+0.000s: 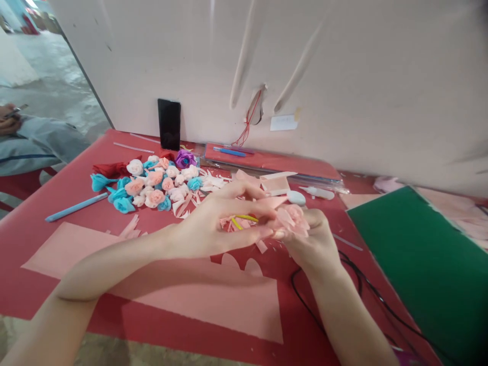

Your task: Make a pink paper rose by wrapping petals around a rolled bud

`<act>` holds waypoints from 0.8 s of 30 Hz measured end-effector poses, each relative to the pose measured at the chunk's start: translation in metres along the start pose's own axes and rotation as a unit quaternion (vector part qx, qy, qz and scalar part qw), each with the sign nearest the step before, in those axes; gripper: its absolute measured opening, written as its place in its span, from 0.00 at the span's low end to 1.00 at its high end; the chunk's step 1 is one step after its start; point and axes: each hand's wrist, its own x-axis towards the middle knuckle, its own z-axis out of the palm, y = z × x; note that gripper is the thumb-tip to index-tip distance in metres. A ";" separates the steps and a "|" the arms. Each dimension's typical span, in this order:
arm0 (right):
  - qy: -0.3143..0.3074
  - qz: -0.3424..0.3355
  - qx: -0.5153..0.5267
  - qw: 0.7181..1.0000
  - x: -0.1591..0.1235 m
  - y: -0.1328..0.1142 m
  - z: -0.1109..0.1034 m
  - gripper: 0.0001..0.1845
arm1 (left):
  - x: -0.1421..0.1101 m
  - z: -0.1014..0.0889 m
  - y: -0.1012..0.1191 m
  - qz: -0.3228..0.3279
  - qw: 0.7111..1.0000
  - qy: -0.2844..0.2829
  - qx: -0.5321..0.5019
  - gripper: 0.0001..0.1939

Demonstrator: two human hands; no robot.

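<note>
My right hand (318, 239) is closed round a small pink paper rose (294, 219), held just above the red table (53, 198). My left hand (219, 221) reaches across to it, fingertips pinching a pink paper petal (271, 202) against the flower. Behind my left hand's fingers lies something thin and yellow (244, 219) among pink paper scraps. A cut sheet of pink paper (198, 295) lies flat under my forearms.
A heap of finished paper roses (152, 183) in pink, white, blue and purple lies at the back left, with a blue pen (76, 207) beside it. A black phone (169, 124) leans on the wall. A green sheet (427, 264) and black cable (366, 290) lie right. Another person sits far left.
</note>
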 end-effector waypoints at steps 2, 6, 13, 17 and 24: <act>0.002 0.022 0.011 1.000 -0.002 0.001 0.002 0.13 | 0.000 0.000 -0.001 -0.002 1.000 -0.001 -0.030 0.05; -0.027 0.056 0.041 0.997 -0.001 0.001 0.005 0.11 | 0.001 -0.004 -0.004 -0.061 0.988 -0.029 -0.141 0.02; -0.063 0.082 0.093 0.990 0.000 0.005 0.008 0.10 | 0.004 -0.005 -0.004 -0.140 0.954 -0.025 -0.264 0.07; -0.086 0.065 0.085 0.991 0.001 0.004 0.008 0.11 | 0.004 -0.006 -0.005 -0.131 0.951 -0.027 -0.279 0.08; -0.157 0.029 -0.009 0.987 -0.005 0.006 -0.001 0.13 | 0.004 -0.013 -0.009 -0.076 0.956 -0.133 -0.248 0.10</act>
